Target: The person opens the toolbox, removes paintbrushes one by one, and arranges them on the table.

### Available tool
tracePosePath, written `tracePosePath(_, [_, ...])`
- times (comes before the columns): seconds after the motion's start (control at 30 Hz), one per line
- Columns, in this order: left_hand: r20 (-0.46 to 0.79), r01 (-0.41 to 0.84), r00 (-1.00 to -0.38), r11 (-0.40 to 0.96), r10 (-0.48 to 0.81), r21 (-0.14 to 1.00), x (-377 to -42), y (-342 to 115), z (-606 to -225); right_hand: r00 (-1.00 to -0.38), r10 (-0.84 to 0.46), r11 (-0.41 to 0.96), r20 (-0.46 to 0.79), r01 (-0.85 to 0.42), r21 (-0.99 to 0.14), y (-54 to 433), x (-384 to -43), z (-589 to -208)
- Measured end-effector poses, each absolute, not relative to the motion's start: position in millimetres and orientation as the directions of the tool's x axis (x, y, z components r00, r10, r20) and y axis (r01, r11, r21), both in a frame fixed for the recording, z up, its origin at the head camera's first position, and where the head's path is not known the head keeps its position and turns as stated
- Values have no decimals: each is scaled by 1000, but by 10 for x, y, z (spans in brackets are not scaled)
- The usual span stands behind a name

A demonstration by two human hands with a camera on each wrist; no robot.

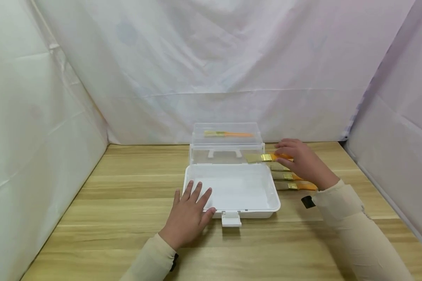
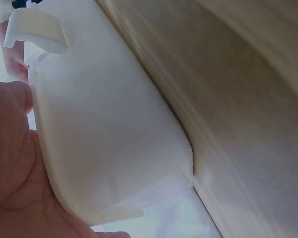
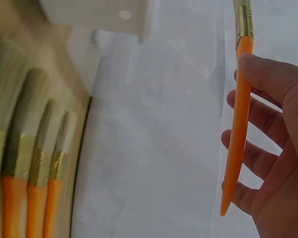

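A white plastic box [image 1: 228, 191] stands on the table with its clear lid [image 1: 200, 156] raised at the back. My left hand [image 1: 188, 218] rests with spread fingers on the near left corner of its rim; in the left wrist view the palm lies against the box wall [image 2: 104, 114]. Between thumb and fingers, my right hand [image 1: 300, 160] pinches the orange handle of a flat paintbrush [image 3: 241, 104]. The brush is raised beside the back right corner of the box, its pale bristles pointing left over the rim. Another paintbrush [image 1: 228, 134] shows at the upper part of the lid.
Several more paintbrushes [image 1: 288, 176] lie side by side on the table, right of the box, below my right hand. A white latch [image 1: 231, 219] hangs open at the box front. White cloth [image 1: 211, 78] encloses the wooden table [image 1: 137, 187] at back and sides.
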State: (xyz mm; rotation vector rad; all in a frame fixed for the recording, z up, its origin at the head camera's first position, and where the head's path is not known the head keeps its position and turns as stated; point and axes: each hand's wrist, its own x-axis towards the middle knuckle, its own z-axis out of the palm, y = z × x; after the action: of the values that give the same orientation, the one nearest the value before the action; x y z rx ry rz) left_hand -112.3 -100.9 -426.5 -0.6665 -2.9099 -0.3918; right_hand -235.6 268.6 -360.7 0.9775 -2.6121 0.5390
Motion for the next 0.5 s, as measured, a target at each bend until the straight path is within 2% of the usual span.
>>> tracePosePath(0.13, [180,439,-896,872,407,215,-1118,-1016,-4267,-710,-566,691,419,-686,-230,2803,-2271,-3705])
tracePosePath(0.5, [189,450,-890,868,415,212,-1080,-1004,-4264,-721,-534,714,442,-664,-221,3146,-1964,-3861])
